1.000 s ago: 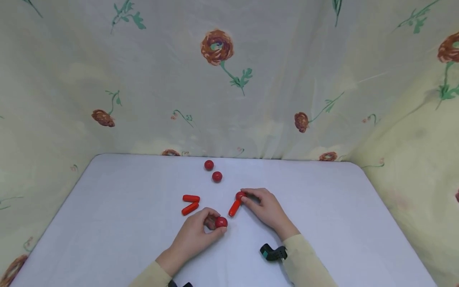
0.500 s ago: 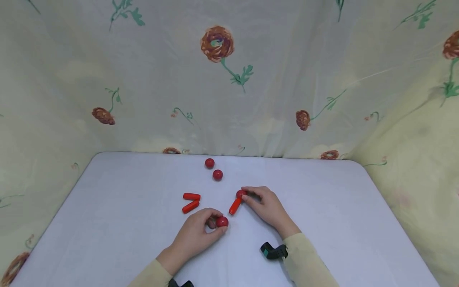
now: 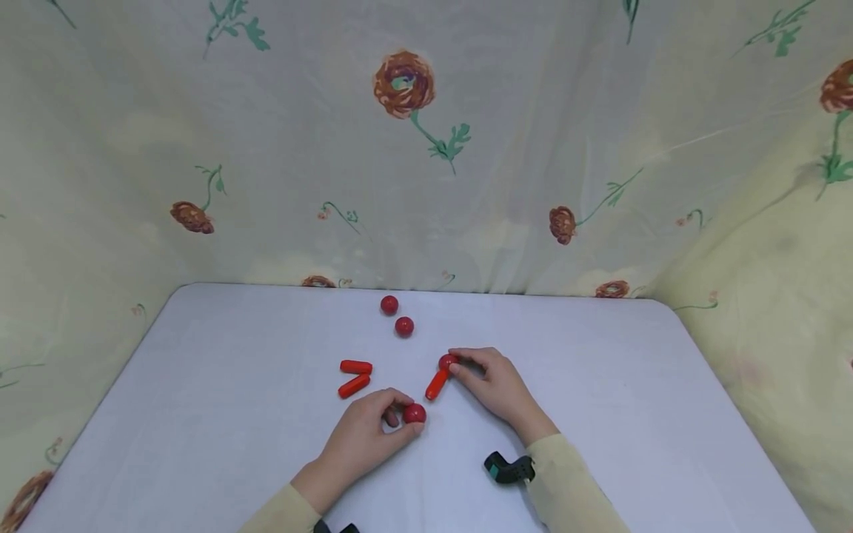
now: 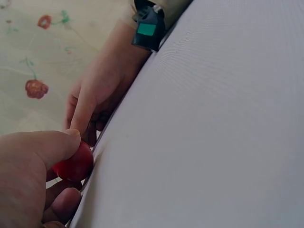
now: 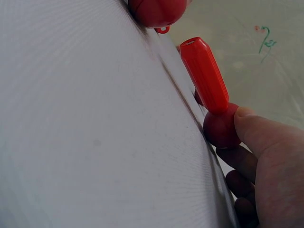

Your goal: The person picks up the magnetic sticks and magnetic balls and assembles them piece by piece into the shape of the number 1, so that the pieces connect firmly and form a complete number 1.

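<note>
My left hand pinches a glossy red ball between thumb and fingers, low over the white table. In the right wrist view that red ball shows a small loop on its underside. To the right, my right hand grips a second red ball with thumb and fingertips. An orange-red ridged stick meets this ball end-on, forming a maraca-like shape; its far end points toward the left hand. The left wrist view shows the left thumb on top of its ball.
Two more red balls sit toward the back of the white table. Left of centre lie two orange-red sticks, set in a V. A floral curtain encloses the table's back and sides. Each wrist wears a black strap device.
My left hand and its ball have shifted very slightly to the right. My right hand keeps its grip on the other ball, almost still.
</note>
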A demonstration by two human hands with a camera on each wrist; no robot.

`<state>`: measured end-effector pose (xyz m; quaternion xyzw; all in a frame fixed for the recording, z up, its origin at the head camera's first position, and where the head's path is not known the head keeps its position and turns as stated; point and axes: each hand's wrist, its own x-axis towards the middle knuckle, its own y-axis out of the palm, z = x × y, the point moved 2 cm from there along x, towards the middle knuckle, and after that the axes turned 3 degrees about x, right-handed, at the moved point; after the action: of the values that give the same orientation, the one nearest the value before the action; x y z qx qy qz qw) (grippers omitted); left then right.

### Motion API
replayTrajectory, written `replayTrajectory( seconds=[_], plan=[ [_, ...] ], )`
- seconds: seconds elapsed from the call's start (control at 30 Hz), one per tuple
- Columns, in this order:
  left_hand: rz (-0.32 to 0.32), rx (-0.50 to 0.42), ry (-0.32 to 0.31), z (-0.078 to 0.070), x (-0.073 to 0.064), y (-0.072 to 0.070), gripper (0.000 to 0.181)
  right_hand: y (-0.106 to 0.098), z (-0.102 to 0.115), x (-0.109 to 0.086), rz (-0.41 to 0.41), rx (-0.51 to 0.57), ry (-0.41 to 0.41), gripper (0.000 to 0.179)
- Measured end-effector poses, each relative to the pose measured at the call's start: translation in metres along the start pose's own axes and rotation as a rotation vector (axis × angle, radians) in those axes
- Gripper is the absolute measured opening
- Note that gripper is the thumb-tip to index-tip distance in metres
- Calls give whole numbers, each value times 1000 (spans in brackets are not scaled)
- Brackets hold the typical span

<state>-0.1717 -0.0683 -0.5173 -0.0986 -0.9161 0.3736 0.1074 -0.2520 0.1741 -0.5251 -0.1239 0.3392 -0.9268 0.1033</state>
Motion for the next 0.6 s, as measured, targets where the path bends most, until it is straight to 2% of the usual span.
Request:
replayTrajectory(
  seconds=[0.17, 0.43, 0.6],
  plan=[
    [-21, 13, 31, 0, 1, 2, 35, 1, -2, 0, 3, -6, 10, 43],
    [-48, 47, 57, -1, 4, 4, 37, 0, -1, 1, -12, -6, -24, 42],
    [-76, 65, 97, -3, 5, 4, 37, 0, 0, 1, -9, 0, -31, 41]
  ],
)
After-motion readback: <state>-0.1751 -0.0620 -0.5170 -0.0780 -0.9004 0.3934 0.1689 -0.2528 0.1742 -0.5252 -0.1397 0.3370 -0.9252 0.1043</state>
